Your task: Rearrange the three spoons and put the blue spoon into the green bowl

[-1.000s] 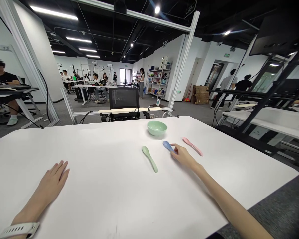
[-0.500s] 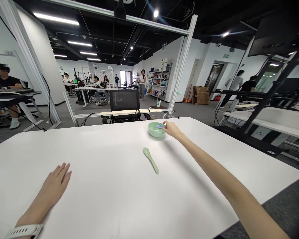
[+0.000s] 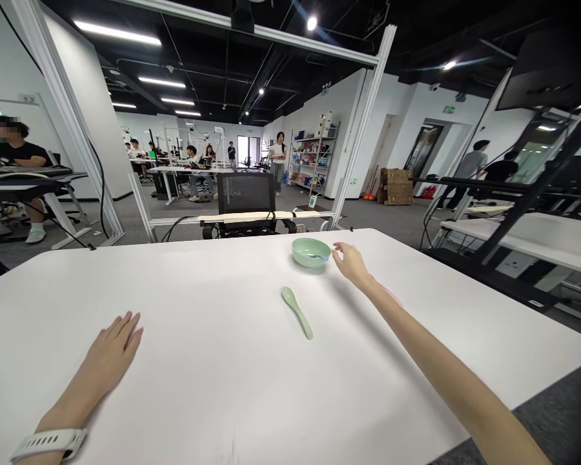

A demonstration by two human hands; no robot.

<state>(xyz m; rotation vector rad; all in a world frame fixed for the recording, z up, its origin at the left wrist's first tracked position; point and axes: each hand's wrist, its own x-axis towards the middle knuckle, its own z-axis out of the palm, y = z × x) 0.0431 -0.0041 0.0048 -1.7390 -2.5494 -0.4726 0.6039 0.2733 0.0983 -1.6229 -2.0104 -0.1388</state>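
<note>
A: Condition of the right hand [image 3: 350, 261]?

B: Fingers loosely curled and parted, gripping nothing. The tips stood just beside the rim of the green bowl [image 3: 303, 260]; from where I stood, contact could not be confirmed.

A: And the blue spoon [image 3: 319, 257]?

B: Inside the bowl. How firmly it sat there, I could not tell.

A: The left hand [image 3: 111, 352]?

B: Palm down on the white table [image 3: 198, 374], fingers extended, holding nothing, well apart from the tableware. A pale wristband [image 3: 51, 443] circled the wrist.

A: Remaining items?

B: A green spoon [image 3: 297, 313] lay on the tabletop, on the near side of the bowl. A pink spoon [image 3: 392, 295] was mostly hidden behind the right forearm [image 3: 430, 342].

A: Hazards?

B: Three, in my judgement. The bowl stood near the table's far edge, so a bump from those close fingertips could have slid it that way. A harder knock on the rim could have tilted the bowl and unsettled the blue spoon. Lastly, with the forearm screening the pink spoon, a low sideways sweep of that arm might have pushed it askew unseen.
</note>
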